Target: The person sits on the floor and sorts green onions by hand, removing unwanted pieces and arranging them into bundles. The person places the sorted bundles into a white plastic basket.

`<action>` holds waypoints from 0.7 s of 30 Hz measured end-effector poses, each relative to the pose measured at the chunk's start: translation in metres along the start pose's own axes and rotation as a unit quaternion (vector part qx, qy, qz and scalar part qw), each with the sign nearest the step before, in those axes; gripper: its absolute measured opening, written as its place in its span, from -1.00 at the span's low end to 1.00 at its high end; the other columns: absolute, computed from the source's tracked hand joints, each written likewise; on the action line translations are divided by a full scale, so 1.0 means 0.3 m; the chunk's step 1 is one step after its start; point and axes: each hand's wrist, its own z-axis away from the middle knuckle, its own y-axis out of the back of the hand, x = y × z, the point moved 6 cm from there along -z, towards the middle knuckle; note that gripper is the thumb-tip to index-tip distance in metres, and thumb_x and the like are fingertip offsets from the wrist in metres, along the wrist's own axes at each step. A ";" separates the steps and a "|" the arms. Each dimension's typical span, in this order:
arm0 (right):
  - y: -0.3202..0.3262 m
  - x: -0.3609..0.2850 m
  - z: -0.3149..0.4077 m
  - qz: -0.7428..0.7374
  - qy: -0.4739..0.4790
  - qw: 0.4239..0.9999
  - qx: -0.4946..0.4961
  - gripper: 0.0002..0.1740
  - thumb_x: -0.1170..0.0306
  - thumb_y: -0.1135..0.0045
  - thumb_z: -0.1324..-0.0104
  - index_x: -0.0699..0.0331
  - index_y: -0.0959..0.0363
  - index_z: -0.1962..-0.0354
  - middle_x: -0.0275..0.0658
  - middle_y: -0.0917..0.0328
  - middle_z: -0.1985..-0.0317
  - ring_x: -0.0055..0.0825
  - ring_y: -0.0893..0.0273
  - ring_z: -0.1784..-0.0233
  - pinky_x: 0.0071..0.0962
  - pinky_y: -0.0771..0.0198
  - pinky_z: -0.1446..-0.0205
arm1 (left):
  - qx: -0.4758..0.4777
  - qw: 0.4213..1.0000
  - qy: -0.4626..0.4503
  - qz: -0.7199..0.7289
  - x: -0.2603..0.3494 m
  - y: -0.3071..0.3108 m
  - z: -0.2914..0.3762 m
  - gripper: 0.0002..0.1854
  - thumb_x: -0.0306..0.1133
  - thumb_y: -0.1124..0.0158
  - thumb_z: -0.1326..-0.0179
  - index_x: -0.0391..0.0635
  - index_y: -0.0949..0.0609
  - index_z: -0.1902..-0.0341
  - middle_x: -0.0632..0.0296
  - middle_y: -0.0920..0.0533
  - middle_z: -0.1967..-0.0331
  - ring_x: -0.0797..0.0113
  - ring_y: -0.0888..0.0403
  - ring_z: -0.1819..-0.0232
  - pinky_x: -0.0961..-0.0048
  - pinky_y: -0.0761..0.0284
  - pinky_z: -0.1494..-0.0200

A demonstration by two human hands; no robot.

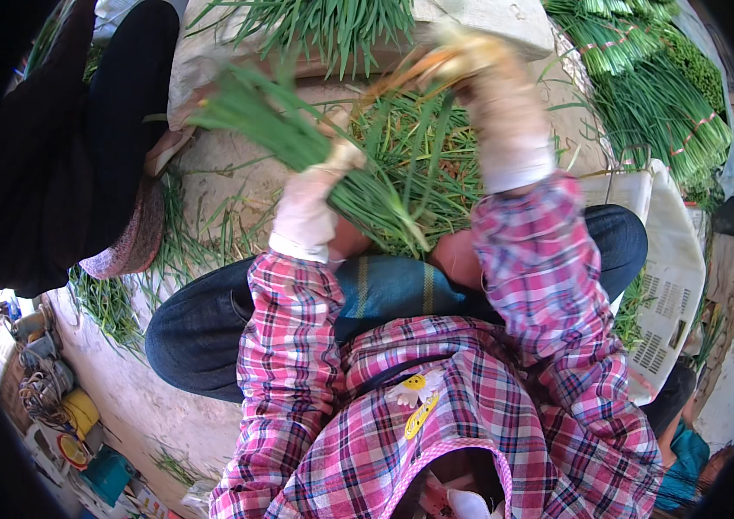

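My left hand [341,152], in a pale glove, grips a bunch of green garlic chives [263,123]. The leaves fan to the upper left, and the pale stem ends slant down toward my knees. Blurred by motion, my gloved right hand [480,55] is raised at the upper right, apart from the bunch. Yellow-brown wilted leaves [428,68] trail from its fingers, which are too smeared to make out singly. Below and between both hands lies a heap of loose green and yellowed leaves [431,152] on the floor.
More chives [341,29] lie on a pale covered slab [490,23] ahead. Tied bundles [659,110] are stacked at the upper right, above a white plastic crate [672,259]. Another person's dark-clad leg [127,123] is at left. Tools and cables [45,383] crowd the lower left.
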 end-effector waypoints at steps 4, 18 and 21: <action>0.259 -0.155 -0.027 -0.116 0.057 0.977 0.168 -0.58 0.26 -0.02 -0.38 0.36 -0.38 -0.08 -0.31 -0.53 0.18 -0.54 -0.49 0.10 -0.45 -0.37 -0.13 | 0.005 0.955 -0.168 0.246 0.103 0.105 -0.013 -0.33 -0.28 -0.22 -0.20 -0.16 -0.23 -0.36 0.35 -0.58 0.24 0.52 -0.52 0.21 0.32 -0.48 -0.11; -0.012 -0.019 0.173 0.348 0.051 0.914 -0.200 -0.74 0.35 -0.31 -0.10 0.20 -0.60 0.22 -0.29 -0.57 0.03 -0.37 -0.44 -0.13 -0.40 -0.29 -0.24 | -0.014 0.931 -0.083 0.354 0.055 0.141 -0.003 -0.61 -0.28 -0.13 -0.17 0.03 -0.50 -0.11 0.48 -0.53 0.34 0.54 -0.50 0.25 0.40 -0.49 0.08; -0.123 -0.024 0.189 0.488 0.110 0.834 -0.234 -0.75 0.29 -0.37 -0.03 0.28 -0.61 0.39 -0.22 -0.55 -0.02 -0.24 -0.39 -0.20 -0.27 -0.21 -0.32 | -0.008 0.914 -0.108 0.392 0.047 0.144 -0.001 -0.44 -0.43 -0.07 0.01 0.07 -0.43 -0.18 0.43 -0.51 0.26 0.40 -0.50 0.11 0.29 -0.46 -0.09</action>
